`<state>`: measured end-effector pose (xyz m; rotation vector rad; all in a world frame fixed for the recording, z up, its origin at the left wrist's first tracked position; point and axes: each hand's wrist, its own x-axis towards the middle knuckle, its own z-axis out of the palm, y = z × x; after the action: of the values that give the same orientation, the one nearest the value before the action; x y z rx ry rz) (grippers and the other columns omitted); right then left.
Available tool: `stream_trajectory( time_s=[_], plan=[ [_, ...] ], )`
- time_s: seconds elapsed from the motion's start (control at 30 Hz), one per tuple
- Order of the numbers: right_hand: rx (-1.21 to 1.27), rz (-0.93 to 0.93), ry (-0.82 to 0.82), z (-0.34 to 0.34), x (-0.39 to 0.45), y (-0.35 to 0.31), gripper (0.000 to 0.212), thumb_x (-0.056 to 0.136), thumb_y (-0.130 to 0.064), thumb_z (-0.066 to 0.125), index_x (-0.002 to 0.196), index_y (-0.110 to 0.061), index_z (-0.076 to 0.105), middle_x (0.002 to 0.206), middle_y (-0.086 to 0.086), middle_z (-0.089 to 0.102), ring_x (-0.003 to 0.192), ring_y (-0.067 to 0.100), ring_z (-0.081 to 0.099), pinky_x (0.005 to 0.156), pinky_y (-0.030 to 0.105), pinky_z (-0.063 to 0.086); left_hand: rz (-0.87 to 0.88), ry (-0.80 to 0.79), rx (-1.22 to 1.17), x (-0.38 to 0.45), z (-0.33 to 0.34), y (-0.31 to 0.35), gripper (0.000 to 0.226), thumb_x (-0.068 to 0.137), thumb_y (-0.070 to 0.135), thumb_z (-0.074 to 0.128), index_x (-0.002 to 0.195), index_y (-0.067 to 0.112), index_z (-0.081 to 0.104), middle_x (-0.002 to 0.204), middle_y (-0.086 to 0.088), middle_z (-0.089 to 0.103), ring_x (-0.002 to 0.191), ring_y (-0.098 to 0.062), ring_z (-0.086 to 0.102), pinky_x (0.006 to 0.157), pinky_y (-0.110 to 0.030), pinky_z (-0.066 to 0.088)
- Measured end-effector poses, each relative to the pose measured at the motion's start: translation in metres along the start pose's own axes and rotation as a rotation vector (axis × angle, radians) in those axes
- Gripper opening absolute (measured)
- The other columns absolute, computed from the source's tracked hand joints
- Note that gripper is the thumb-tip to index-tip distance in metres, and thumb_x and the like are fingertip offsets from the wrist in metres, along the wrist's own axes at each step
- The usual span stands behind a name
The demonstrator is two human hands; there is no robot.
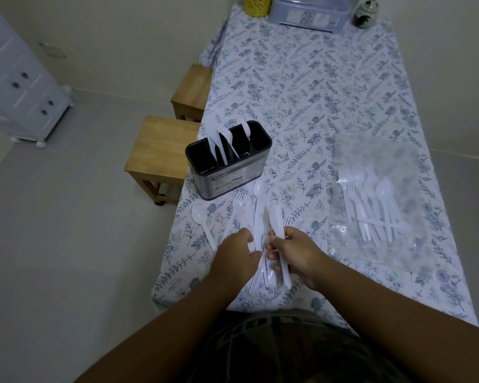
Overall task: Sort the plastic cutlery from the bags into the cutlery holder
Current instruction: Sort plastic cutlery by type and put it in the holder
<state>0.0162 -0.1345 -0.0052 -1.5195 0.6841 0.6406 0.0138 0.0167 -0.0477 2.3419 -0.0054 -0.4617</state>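
Bagged cutlery (371, 205) blurs on the counter (302, 92); right hand (293, 252) grips white knives (277, 230), left hand (237, 254) lies loosely curled over loose pieces.

This looks like a room in a home — a plain dining or utility corner. A long table (329, 87) draped in a white cloth printed with blue-grey leaves and flowers stands against pale bare walls, with two small square wooden stools (161, 153) tucked at its left edge. On the smooth light floor to the left sits a white plastic drawer cabinet with dark round knobs (17, 87). At the table's far end stand household pieces — a yellow perforated canister (256, 5) and a pale lidded plastic box (309, 12).
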Motion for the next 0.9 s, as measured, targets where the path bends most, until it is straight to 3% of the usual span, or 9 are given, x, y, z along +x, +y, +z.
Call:
stream_trajectory(
  time_s=[0.23, 0.4, 0.53, 0.67, 0.83, 0.9],
  plan=[
    [0.028, 0.019, -0.007, -0.001, -0.005, 0.002, 0.008, 0.103, -0.016, 0.056, 0.100, -0.009, 0.059, 0.082, 0.012, 0.061, 0.060, 0.017, 0.055, 0.057, 0.034, 0.048, -0.102, -0.029, 0.113, 0.007, -0.002, 0.007, 0.024, 0.078, 0.024, 0.063, 0.097, 0.014, 0.051, 0.093, 0.000, 0.056, 0.085, -0.020, 0.057, 0.068, -0.030, 0.044],
    [0.016, 0.021, 0.012, -0.001, -0.006, -0.001, 0.010, 0.103, -0.017, 0.057, 0.099, -0.009, 0.060, 0.082, 0.012, 0.062, 0.064, 0.019, 0.056, 0.056, 0.034, 0.049, -0.127, -0.004, 0.173, 0.007, -0.006, 0.004, 0.017, 0.078, 0.021, 0.060, 0.085, 0.015, 0.046, 0.083, 0.002, 0.052, 0.079, -0.020, 0.055, 0.063, -0.028, 0.040],
    [-0.005, 0.029, -0.030, 0.001, -0.006, 0.000, 0.009, 0.103, -0.015, 0.054, 0.098, -0.009, 0.059, 0.076, 0.010, 0.059, 0.052, 0.014, 0.053, 0.055, 0.031, 0.049, -0.081, 0.015, 0.213, 0.007, -0.007, 0.005, 0.017, 0.085, 0.025, 0.059, 0.088, 0.012, 0.048, 0.085, -0.001, 0.054, 0.085, -0.022, 0.058, 0.066, -0.028, 0.040],
    [-0.017, 0.055, -0.040, 0.002, -0.005, -0.001, 0.011, 0.098, -0.004, 0.055, 0.108, -0.004, 0.059, 0.082, 0.014, 0.059, 0.057, 0.017, 0.054, 0.054, 0.031, 0.050, -0.106, -0.020, 0.223, 0.007, -0.009, 0.005, 0.028, 0.081, 0.022, 0.061, 0.068, 0.017, 0.037, 0.071, 0.002, 0.044, 0.073, -0.021, 0.053, 0.055, -0.026, 0.034],
    [0.012, 0.086, -0.050, 0.000, -0.001, 0.001, 0.026, 0.091, 0.002, 0.058, 0.116, -0.002, 0.058, 0.090, 0.019, 0.062, 0.072, 0.026, 0.056, 0.065, 0.038, 0.054, -0.107, -0.041, 0.236, 0.004, -0.013, -0.002, 0.035, 0.077, 0.028, 0.064, 0.063, 0.018, 0.034, 0.064, 0.004, 0.041, 0.060, -0.014, 0.043, 0.048, -0.025, 0.026],
    [0.001, 0.093, -0.047, -0.001, 0.001, 0.001, 0.024, 0.092, 0.001, 0.058, 0.116, 0.000, 0.060, 0.086, 0.018, 0.062, 0.070, 0.025, 0.057, 0.066, 0.038, 0.054, -0.096, -0.057, 0.226, 0.003, -0.016, -0.004, 0.033, 0.076, 0.030, 0.065, 0.063, 0.016, 0.037, 0.062, 0.003, 0.043, 0.056, -0.012, 0.041, 0.046, -0.024, 0.025]
  ],
)
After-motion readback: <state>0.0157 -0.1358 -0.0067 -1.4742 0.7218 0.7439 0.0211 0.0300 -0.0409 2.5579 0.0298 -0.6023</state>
